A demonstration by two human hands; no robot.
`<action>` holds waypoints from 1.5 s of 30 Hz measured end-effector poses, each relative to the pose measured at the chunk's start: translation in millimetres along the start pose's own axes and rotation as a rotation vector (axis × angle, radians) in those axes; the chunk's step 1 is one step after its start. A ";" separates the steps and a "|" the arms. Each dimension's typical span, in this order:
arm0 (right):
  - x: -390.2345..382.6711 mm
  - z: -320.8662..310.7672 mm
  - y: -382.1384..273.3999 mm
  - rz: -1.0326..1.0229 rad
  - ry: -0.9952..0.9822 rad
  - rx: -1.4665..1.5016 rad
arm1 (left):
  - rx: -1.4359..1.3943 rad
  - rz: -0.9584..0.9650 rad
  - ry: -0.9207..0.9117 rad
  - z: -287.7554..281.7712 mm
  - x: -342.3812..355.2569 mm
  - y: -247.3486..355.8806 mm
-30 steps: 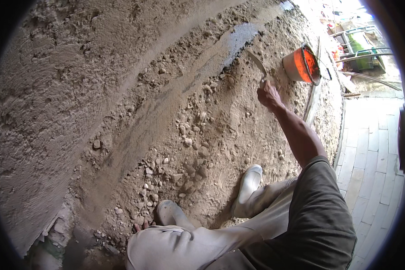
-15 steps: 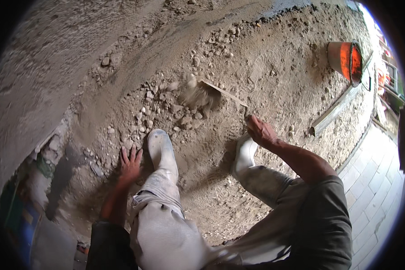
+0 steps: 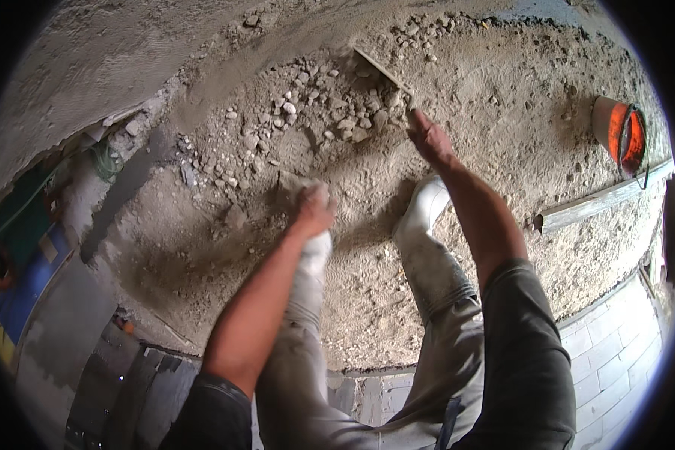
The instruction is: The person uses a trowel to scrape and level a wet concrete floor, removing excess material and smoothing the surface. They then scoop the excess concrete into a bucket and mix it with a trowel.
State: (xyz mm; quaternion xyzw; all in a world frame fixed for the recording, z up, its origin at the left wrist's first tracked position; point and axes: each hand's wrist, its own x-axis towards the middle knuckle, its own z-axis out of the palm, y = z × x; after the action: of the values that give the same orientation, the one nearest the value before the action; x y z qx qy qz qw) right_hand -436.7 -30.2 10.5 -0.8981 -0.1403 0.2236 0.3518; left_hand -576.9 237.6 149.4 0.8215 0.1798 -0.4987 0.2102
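My right hand (image 3: 429, 135) grips the handle of a metal trowel (image 3: 382, 71), whose blade rests among loose stones (image 3: 341, 105) in sandy rubble. My left hand (image 3: 316, 206), above my left boot (image 3: 315, 253), has its fingers curled beside a grey chunk (image 3: 289, 181); whether they grip it is hard to make out. My right boot (image 3: 424, 206) stands on the dirt below the trowel.
An orange-lined bucket (image 3: 619, 131) stands at the right, above a long grey bar (image 3: 592, 202). A rough plastered wall (image 3: 90, 67) runs along the upper left. Pale tiles (image 3: 607, 352) lie lower right. Another person's arm (image 3: 0, 277) shows far left, by blue boards (image 3: 30, 285).
My view has swung round. The trowel has come from the grey strip back onto the stones. My left hand has lifted from spread fingers on the ground to a curled grip over my boot.
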 end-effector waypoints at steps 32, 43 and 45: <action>134.0 164.8 -226.5 -0.666 -0.135 -0.304 | -0.800 -0.236 0.268 207.6 -168.8 -187.1; 79.8 191.0 -278.8 -0.455 -0.798 -0.652 | -1.035 -0.414 0.134 186.0 -162.1 -186.1; 98.6 168.3 -295.0 -0.369 -0.984 -0.756 | -1.039 -0.349 0.173 179.3 -166.6 -183.0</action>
State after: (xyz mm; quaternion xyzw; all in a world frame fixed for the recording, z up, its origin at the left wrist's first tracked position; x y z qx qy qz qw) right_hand -464.0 316.4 75.7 -0.7139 -0.5061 0.4800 -0.0616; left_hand -875.6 284.3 193.9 0.6057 0.5520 -0.3026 0.4867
